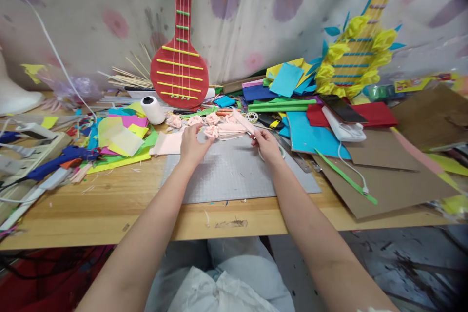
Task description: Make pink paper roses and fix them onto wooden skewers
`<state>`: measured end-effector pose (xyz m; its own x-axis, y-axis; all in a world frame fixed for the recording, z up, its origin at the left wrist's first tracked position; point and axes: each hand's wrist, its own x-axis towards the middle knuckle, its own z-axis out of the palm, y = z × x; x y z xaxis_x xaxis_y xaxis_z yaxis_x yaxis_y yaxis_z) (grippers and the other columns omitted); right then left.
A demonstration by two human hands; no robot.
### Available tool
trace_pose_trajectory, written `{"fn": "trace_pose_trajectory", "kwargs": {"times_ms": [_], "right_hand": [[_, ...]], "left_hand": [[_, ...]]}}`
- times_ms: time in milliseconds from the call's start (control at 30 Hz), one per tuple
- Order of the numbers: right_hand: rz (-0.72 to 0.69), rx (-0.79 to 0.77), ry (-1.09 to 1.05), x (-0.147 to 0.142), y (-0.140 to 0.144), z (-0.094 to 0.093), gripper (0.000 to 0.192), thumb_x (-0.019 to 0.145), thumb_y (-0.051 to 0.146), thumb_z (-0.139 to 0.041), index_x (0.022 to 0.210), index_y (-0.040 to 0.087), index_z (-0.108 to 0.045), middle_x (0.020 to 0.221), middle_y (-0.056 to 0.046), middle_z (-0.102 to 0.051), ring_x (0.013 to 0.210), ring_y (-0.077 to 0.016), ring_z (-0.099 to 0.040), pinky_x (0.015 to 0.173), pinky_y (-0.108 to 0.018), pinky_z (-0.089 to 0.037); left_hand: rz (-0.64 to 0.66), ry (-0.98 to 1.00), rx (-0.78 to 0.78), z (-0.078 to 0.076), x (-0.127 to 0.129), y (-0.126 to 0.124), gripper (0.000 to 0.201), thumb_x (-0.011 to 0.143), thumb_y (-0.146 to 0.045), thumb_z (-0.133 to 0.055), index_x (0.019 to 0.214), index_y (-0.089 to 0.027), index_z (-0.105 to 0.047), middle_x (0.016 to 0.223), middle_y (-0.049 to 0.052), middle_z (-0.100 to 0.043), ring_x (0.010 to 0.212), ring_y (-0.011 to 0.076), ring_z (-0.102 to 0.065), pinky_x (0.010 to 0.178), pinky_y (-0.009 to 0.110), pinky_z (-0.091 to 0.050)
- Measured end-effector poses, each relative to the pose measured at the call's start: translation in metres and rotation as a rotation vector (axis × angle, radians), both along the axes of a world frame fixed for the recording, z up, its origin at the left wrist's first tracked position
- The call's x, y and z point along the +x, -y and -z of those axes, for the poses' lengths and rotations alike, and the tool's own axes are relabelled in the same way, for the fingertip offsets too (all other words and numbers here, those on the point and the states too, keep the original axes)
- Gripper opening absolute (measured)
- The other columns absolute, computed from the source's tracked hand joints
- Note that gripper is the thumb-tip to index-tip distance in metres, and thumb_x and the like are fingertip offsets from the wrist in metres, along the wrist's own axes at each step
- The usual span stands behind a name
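At the far edge of the grey mat on the surface, the left hand has its grip pinched on a pink rose, while the right hand has its grip clamped on a pink strip, with more roses just behind.

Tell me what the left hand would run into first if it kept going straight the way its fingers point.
The left hand points away across the grey mat. First in line is the pink paper rose at its fingertips, probably touching already; depth is unclear.
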<state>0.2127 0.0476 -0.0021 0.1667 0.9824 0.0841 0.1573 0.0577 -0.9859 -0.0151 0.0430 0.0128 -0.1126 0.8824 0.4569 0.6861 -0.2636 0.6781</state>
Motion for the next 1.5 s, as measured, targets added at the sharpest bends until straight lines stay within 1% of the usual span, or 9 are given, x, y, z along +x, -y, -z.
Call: {"fn": "trace_pose_trajectory", "kwargs": {"times_ms": [133, 400, 567, 667, 800, 900, 1200, 1333, 1500], "right_hand": [[0.087, -0.024, -0.109, 0.002, -0.002, 0.004, 0.038, 0.066, 0.056, -0.053, 0.072, 0.018, -0.049, 0.069, 0.001, -0.058, 0.048, -0.005, -0.046, 0.047, -0.019, -0.04], [0.042, -0.024, 0.0, -0.002, 0.005, 0.004, 0.032, 0.073, 0.05, -0.049, 0.071, 0.018, -0.054, 0.052, 0.004, -0.05, 0.044, -0.0057, -0.042, 0.043, -0.018, -0.034], [0.051, -0.045, -0.038, -0.003, 0.005, 0.003, 0.029, 0.074, 0.047, -0.05, 0.071, 0.018, -0.054, 0.052, 0.004, -0.05, 0.045, -0.0058, -0.042, 0.043, -0.018, -0.034], [0.053, -0.052, -0.034, -0.003, 0.006, 0.001, 0.03, 0.073, 0.047, -0.05, 0.071, 0.018, -0.054, 0.051, 0.004, -0.05, 0.044, -0.0058, -0.042, 0.043, -0.018, -0.035], [0.059, -0.053, -0.056, -0.004, 0.007, -0.001, 0.03, 0.072, 0.048, -0.051, 0.071, 0.018, -0.054, 0.052, 0.005, -0.051, 0.044, -0.0049, -0.042, 0.043, -0.017, -0.035], [0.061, -0.05, -0.074, -0.004, 0.006, -0.001, 0.029, 0.072, 0.047, -0.05, 0.071, 0.018, -0.053, 0.052, 0.005, -0.052, 0.044, -0.0047, -0.042, 0.044, -0.017, -0.035], [0.077, -0.04, -0.067, -0.004, 0.006, 0.002, 0.027, 0.074, 0.044, -0.049, 0.071, 0.018, -0.053, 0.053, 0.005, -0.052, 0.045, -0.0048, -0.043, 0.044, -0.018, -0.034], [0.082, -0.03, -0.072, -0.004, 0.006, 0.002, 0.027, 0.074, 0.044, -0.049, 0.072, 0.017, -0.054, 0.053, 0.005, -0.051, 0.044, -0.0047, -0.042, 0.044, -0.017, -0.035], [0.095, -0.027, -0.067, -0.004, 0.005, 0.003, 0.027, 0.075, 0.044, -0.049, 0.071, 0.018, -0.053, 0.054, 0.004, -0.052, 0.044, -0.0047, -0.043, 0.043, -0.017, -0.034]], "left_hand": [[0.029, -0.223, -0.041, 0.004, 0.017, -0.025, 0.06, 0.056, -0.029, -0.07, 0.111, -0.019, -0.046, 0.112, 0.013, -0.047, 0.108, 0.0282, -0.045, 0.09, 0.042, -0.038], [0.098, -0.329, -0.127, 0.004, 0.023, -0.039, 0.04, 0.063, -0.017, -0.057, 0.103, -0.02, -0.053, 0.107, 0.012, -0.052, 0.104, 0.028, -0.05, 0.087, 0.04, -0.043], [0.037, -0.329, -0.04, -0.004, -0.007, -0.035, 0.042, 0.064, -0.02, -0.058, 0.105, -0.022, -0.052, 0.107, 0.01, -0.054, 0.103, 0.0271, -0.05, 0.087, 0.04, -0.042], [-0.085, -0.323, -0.014, -0.006, -0.038, -0.037, 0.044, 0.065, -0.02, -0.056, 0.108, -0.022, -0.05, 0.108, 0.011, -0.053, 0.105, 0.0283, -0.048, 0.088, 0.042, -0.041], [-0.286, -0.34, -0.097, -0.009, -0.073, -0.039, 0.051, 0.066, -0.023, -0.057, 0.115, -0.017, -0.046, 0.111, 0.012, -0.052, 0.107, 0.0304, -0.046, 0.091, 0.044, -0.038], [-0.336, -0.361, -0.171, -0.011, -0.083, -0.039, 0.053, 0.066, -0.024, -0.057, 0.116, -0.016, -0.044, 0.112, 0.013, -0.051, 0.108, 0.0306, -0.045, 0.091, 0.044, -0.038], [-0.285, -0.372, -0.083, -0.008, -0.074, -0.037, 0.061, 0.062, -0.03, -0.062, 0.117, -0.013, -0.041, 0.114, 0.015, -0.047, 0.111, 0.0325, -0.04, 0.094, 0.047, -0.032], [-0.235, -0.398, 0.015, -0.01, -0.069, -0.039, 0.051, 0.065, -0.026, -0.056, 0.113, -0.014, -0.045, 0.116, 0.015, -0.046, 0.113, 0.0305, -0.039, 0.096, 0.044, -0.03], [-0.107, -0.524, 0.04, -0.005, -0.054, -0.037, 0.041, 0.07, -0.02, -0.049, 0.11, -0.014, -0.049, 0.106, 0.014, -0.055, 0.109, 0.0294, -0.044, 0.097, 0.046, -0.027]]}}
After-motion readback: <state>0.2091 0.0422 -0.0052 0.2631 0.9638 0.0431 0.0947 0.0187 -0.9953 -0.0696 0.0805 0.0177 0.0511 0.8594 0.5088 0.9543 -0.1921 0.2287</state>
